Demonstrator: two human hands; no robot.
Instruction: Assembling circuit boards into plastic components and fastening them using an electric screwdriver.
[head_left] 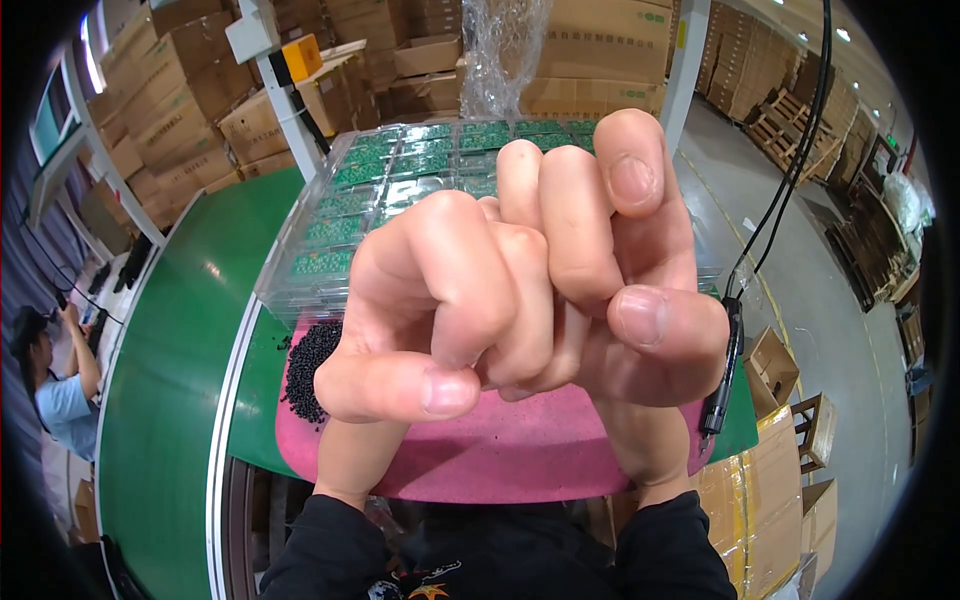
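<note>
My left hand (440, 290) and my right hand (630, 250) are raised close to the view, their curled fingers hooked into each other. No object shows between them, though the inner fingertips are partly hidden. The left thumb lies across the front, below the curled fingers. On the right hand, the thumb and bent index finger stand somewhat apart from the others. Behind and below them lies a pink mat (500, 450) with a heap of small black parts (312, 375) at its left. Green circuit boards (425, 140) fill a stack of clear plastic trays (290, 285) farther back, partly covered by my hands.
A black hand tool (717, 405) hangs on cables at the mat's right. Left is a long green conveyor-like surface (180, 400), with another person (65, 390) beyond it. Cardboard boxes (600, 50) stand at the back; an open box (770, 370) sits on the right.
</note>
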